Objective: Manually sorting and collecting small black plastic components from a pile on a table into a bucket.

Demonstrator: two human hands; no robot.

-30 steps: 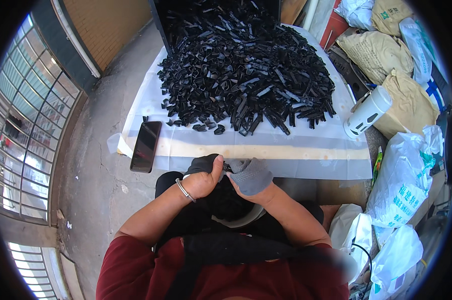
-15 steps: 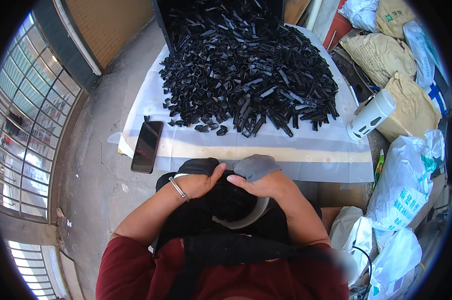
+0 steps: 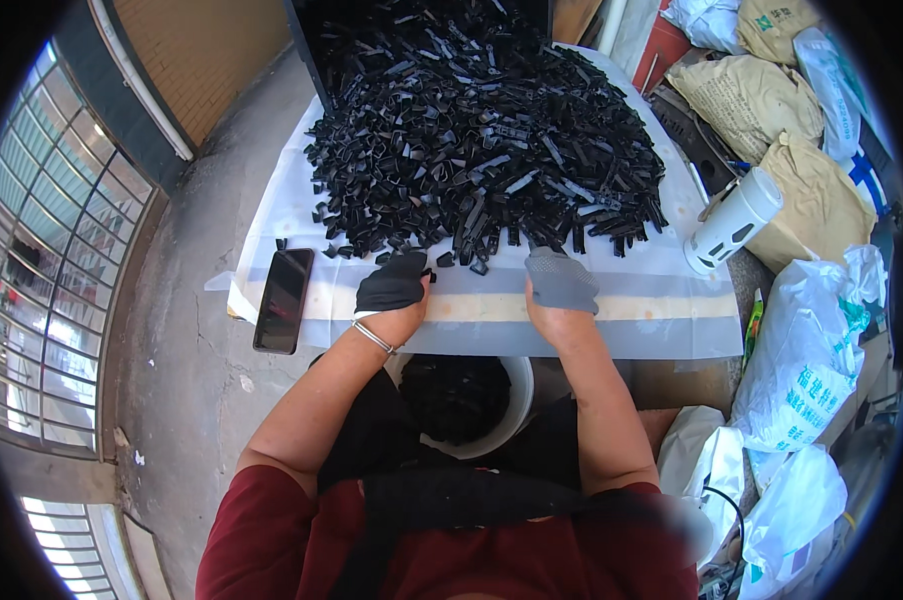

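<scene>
A wide heap of small black plastic pieces (image 3: 471, 150), some short and bent, others long strips, covers the far part of the table. My left hand (image 3: 395, 295), in a black glove with the thumb bare, is closed at the heap's near left edge. A small black piece shows beside its thumb. Further right, my right hand (image 3: 561, 290) wears a grey glove; its fingers are curled together against the near edge of the heap, and what they grip is hidden. Between my forearms a white bucket (image 3: 516, 405) holds more black pieces (image 3: 456, 395).
A phone (image 3: 284, 300) lies on the white sheet (image 3: 661, 310) at the table's left. A white tumbler (image 3: 734, 222) stands at the right edge. Sacks and plastic bags (image 3: 796, 350) are piled along the right. A barred window (image 3: 51, 250) is at the left.
Both hands have moved forward and apart, from together above the bucket to the heap's near edge. The bucket's contents are now uncovered.
</scene>
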